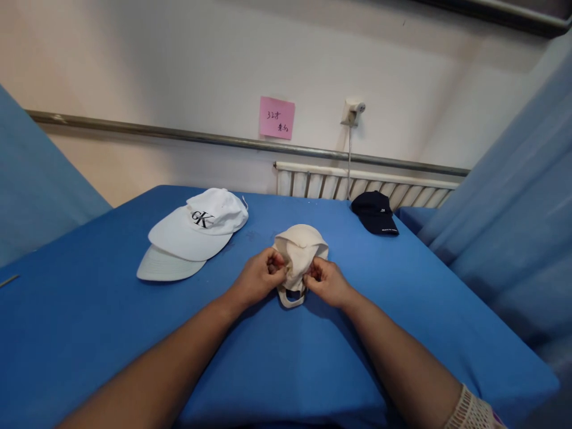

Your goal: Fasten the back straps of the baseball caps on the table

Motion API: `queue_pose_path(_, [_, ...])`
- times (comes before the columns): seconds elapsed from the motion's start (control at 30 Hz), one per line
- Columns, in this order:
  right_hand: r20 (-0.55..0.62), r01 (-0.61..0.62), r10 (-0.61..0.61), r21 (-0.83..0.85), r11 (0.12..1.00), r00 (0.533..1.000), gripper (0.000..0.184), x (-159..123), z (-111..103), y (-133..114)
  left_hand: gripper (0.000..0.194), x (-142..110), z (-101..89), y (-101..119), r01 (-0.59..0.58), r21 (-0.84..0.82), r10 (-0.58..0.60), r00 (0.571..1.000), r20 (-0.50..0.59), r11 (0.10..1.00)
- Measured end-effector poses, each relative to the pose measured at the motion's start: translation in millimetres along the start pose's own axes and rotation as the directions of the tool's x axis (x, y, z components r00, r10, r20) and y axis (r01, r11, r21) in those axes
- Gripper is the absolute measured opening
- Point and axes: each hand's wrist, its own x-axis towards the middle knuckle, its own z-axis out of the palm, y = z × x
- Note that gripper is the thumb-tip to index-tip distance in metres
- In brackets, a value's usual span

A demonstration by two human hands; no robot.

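Note:
A cream baseball cap [302, 253] lies on the blue-covered table, its brim away from me and its back strap loop towards me. The fabric of its crown is folded in. My left hand [263, 274] pinches the cap's left side. On the opposite side my right hand [328, 281] is closed on the fabric with bent fingers. Left of the hands, a white cap [210, 223] with black lettering rests on top of another cap, whose pale brim [172, 265] sticks out below. At the far right sits a dark navy cap [374, 213].
Blue cloth [277, 369] covers the table. Behind it are a radiator [322, 182], a metal rail [201, 138], a wall socket with a plug and cord [353, 112], and a pink note [277, 118]. Blue curtains [513, 196] hang at both sides.

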Motion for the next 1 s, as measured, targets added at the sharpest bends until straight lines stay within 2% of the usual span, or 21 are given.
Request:
queue_pose_path(0.2, [-0.125, 0.005, -0.005, 0.002, 1.000, 0.992, 0.007, 1, -17, -6, 0.018, -6, -24.9, 13, -0.049, 0.201, 0.077, 0.987, -0.138, 0.978])
queue_pose_path(0.3, [-0.128, -0.017, 0.014, -0.019, 1.000, 0.992, 0.006, 0, -18, -6, 0.015, -10, -27.8, 18, -0.093, 0.262, 0.116, 0.991, -0.071, 0.961])
queue_pose_path(0.37, [-0.127, -0.041, 0.035, -0.045, 0.998, 0.991, 0.006, 1, -18, -3, 0.016, -10, -27.0, 17, -0.096, 0.233, 0.105, 0.994, -0.026, 0.968])
queue_pose_path(0.47, [-0.133, -0.077, 0.061, -0.119, 0.990, 0.989, 0.004, 3, -17, 2, 0.019, -5, -24.3, 8, -0.062, 0.188, 0.074, 0.996, -0.055, 0.980])
queue_pose_path(0.53, [-0.122, -0.093, 0.072, -0.177, 0.980, 0.990, 0.004, 4, -17, 5, 0.025, 0, -21.6, -3, -0.054, 0.226, 0.071, 0.995, -0.066, 0.973])
queue_pose_path(0.67, [-0.075, -0.096, 0.081, -0.226, 0.970, 0.994, 0.016, 5, -16, 6, 0.046, 10, -13.1, -26, -0.175, 0.337, 0.176, 0.984, 0.026, 0.925])
queue_pose_path(0.73, [-0.061, -0.097, 0.085, -0.232, 0.968, 0.995, 0.018, 5, -16, 5, 0.049, 13, -8.4, -31, -0.215, 0.391, 0.202, 0.977, 0.074, 0.895])
queue_pose_path(0.9, [-0.025, -0.081, 0.078, -0.236, 0.968, 0.997, 0.020, 3, -12, 3, 0.026, 20, 1.4, -23, -0.163, 0.540, 0.080, 0.982, 0.174, 0.826])
queue_pose_path(1.0, [-0.050, -0.097, 0.087, -0.236, 0.967, 0.995, 0.017, 3, -9, 7, 0.024, 24, 6.4, -18, -0.104, 0.615, -0.006, 0.985, 0.173, 0.782])
